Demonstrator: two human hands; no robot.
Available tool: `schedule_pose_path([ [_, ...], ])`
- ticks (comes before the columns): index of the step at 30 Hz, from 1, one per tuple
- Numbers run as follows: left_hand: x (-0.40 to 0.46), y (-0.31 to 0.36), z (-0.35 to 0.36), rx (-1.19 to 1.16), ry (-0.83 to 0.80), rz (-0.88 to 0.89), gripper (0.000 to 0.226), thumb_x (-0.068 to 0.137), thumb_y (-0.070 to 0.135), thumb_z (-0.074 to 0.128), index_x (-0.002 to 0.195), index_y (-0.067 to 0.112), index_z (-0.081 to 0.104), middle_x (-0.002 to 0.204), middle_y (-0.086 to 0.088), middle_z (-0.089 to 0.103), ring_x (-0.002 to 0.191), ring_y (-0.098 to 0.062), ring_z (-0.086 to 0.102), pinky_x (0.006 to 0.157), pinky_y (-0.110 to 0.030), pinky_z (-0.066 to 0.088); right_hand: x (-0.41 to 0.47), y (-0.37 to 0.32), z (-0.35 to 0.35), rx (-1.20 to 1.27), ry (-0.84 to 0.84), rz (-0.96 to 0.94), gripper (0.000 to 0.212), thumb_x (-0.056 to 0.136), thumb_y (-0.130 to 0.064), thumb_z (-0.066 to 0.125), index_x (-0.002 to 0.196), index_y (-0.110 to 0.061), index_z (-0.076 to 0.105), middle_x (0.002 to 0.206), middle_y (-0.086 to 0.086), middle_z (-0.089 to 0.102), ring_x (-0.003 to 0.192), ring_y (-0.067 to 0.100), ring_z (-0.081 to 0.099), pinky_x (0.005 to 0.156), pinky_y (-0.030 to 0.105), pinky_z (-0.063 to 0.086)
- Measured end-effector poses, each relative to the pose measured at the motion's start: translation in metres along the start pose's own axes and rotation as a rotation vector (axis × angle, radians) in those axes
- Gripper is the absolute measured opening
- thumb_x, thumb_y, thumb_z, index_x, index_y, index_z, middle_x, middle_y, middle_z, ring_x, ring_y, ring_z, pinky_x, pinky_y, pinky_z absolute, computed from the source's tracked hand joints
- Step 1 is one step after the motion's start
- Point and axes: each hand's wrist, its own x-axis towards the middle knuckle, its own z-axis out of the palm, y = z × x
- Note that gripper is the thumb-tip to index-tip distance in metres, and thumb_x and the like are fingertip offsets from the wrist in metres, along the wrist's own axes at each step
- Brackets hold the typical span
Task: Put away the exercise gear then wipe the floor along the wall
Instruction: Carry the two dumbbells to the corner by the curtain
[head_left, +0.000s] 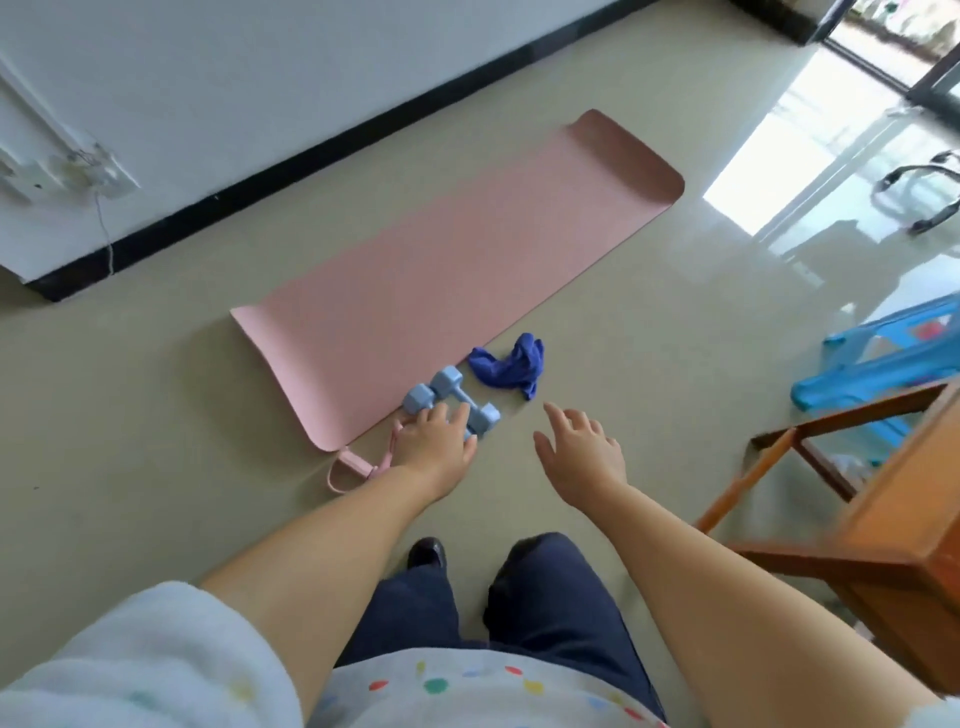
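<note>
the left hand (434, 441) is lying fingers-straight over the near blue dumbbells (451, 397) at the pink mat (447, 270)'s near edge, handles running near-to-far; the right hand (582, 449) is hovering open, farther right.

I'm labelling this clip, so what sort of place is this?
Probably a room at home: a pink yoga mat on a glossy tiled floor, a wooden chair, and a sliding glass door.

Both arms extended, left hand (434, 441) down, right hand (579, 447) fingers spread
</note>
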Motion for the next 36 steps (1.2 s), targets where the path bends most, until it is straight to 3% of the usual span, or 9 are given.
schedule_pose_path([
  [5, 0.056, 0.003, -0.011, -0.101, -0.001, -0.147, 0.044, 0.097, 0.036, 0.033, 0.137, 0.018, 0.034, 0.13, -0.009, 0.046, 0.117, -0.03, 0.045, 0.095, -0.042, 0.038, 0.087, -0.001, -0.027, -0.078, -0.07, -0.156, 0.054, 0.101, -0.044, 0.023, 0.15, -0.026, 0.015, 0.15, 0.002, 0.03, 0.133, 0.024, 0.034, 0.103, 0.039, 0.034],
  [12, 0.13, 0.024, -0.002, -0.309, -0.027, -0.585, 0.056, 0.097, 0.034, 0.037, 0.148, 0.017, 0.021, 0.151, -0.012, 0.03, 0.138, -0.032, 0.028, 0.106, -0.044, 0.032, 0.218, 0.025, -0.071, -0.337, -0.27, -0.434, 0.055, 0.101, -0.043, 0.024, 0.152, -0.025, 0.014, 0.149, 0.001, 0.03, 0.133, 0.024, 0.033, 0.104, 0.038, 0.033],
  [18, 0.178, 0.041, 0.012, -0.516, -0.026, -0.76, 0.043, 0.098, 0.033, 0.036, 0.138, 0.017, 0.033, 0.139, -0.009, 0.042, 0.122, -0.029, 0.044, 0.091, -0.042, 0.041, 0.305, 0.032, -0.068, -0.467, -0.359, -0.519, 0.053, 0.101, -0.041, 0.024, 0.151, -0.024, 0.015, 0.149, 0.004, 0.032, 0.131, 0.026, 0.037, 0.101, 0.038, 0.034],
  [22, 0.223, 0.028, 0.056, -0.609, -0.047, -0.797, 0.048, 0.098, 0.032, 0.036, 0.143, 0.018, 0.026, 0.142, -0.014, 0.037, 0.119, -0.031, 0.046, 0.086, -0.041, 0.043, 0.346, 0.02, -0.008, -0.414, -0.432, -0.533, 0.049, 0.101, -0.038, 0.027, 0.148, -0.023, 0.021, 0.144, 0.004, 0.036, 0.127, 0.026, 0.04, 0.098, 0.037, 0.036],
  [26, 0.29, -0.005, 0.138, -0.688, -0.072, -0.828, 0.053, 0.1, 0.032, 0.036, 0.148, 0.016, 0.02, 0.144, -0.015, 0.036, 0.133, -0.03, 0.033, 0.102, -0.041, 0.034, 0.398, 0.016, 0.092, -0.323, -0.48, -0.454, 0.048, 0.101, -0.037, 0.03, 0.147, -0.023, 0.024, 0.144, 0.007, 0.037, 0.129, 0.028, 0.038, 0.1, 0.041, 0.037],
  [31, 0.382, -0.046, 0.263, -0.75, -0.071, -0.873, 0.049, 0.097, 0.029, 0.04, 0.141, 0.011, 0.028, 0.137, -0.018, 0.041, 0.125, -0.033, 0.041, 0.093, -0.042, 0.04, 0.468, 0.019, 0.228, -0.296, -0.51, -0.421, 0.043, 0.101, -0.032, 0.031, 0.143, -0.02, 0.029, 0.139, 0.01, 0.04, 0.127, 0.028, 0.039, 0.096, 0.041, 0.037],
  [36, 0.454, -0.092, 0.369, -0.837, -0.004, -0.961, 0.045, 0.093, 0.02, 0.042, 0.136, 0.008, 0.034, 0.136, -0.019, 0.04, 0.125, -0.036, 0.041, 0.097, -0.045, 0.04, 0.54, 0.019, 0.348, -0.325, -0.514, -0.362, 0.038, 0.1, -0.027, 0.033, 0.134, -0.011, 0.038, 0.137, 0.011, 0.039, 0.126, 0.028, 0.038, 0.097, 0.041, 0.038],
])
